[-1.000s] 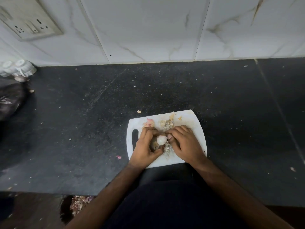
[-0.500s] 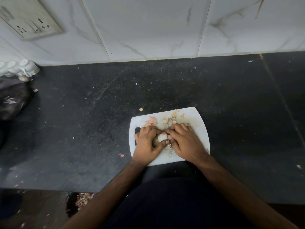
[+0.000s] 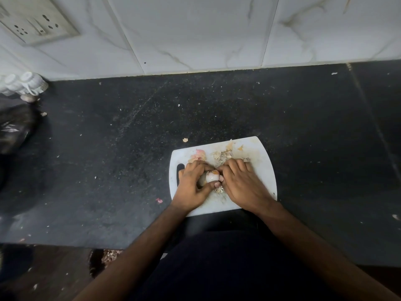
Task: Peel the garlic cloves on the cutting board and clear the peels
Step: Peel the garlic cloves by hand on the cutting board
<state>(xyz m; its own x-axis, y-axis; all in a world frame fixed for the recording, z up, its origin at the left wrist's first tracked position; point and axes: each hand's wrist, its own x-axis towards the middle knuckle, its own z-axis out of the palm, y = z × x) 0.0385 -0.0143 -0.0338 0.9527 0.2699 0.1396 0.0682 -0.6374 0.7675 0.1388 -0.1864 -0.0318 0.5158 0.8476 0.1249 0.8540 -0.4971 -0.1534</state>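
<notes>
Just right of the frame's centre, on the white cutting board, both hands meet over one garlic clove. The left hand curls round it, thumb underneath and fingers over the top, while the right hand pinches at its upper right edge with thumb and forefinger, where a small amber patch of skin shows. Compared with a second ago the hands have closed in tighter: the clove then sat plainly exposed between them, and now only its pale, glossy top shows between the fingertips, with the right hand's pinch shifted up onto the brownish tip. That reads as the last bit of skin being picked off a clove that is otherwise bare, so this clove looks nearly finished. The clearing part of the task looks hardly begun: loose peels lie heaped on the board above the hands, a pinkish scrap sits near its upper left corner, more flakes lie under the right thumb, and stray bits dot the dark bench, one just beyond the board's top edge and one pink one to its lower left. Whether other cloves wait beneath the hands cannot be told.
</notes>
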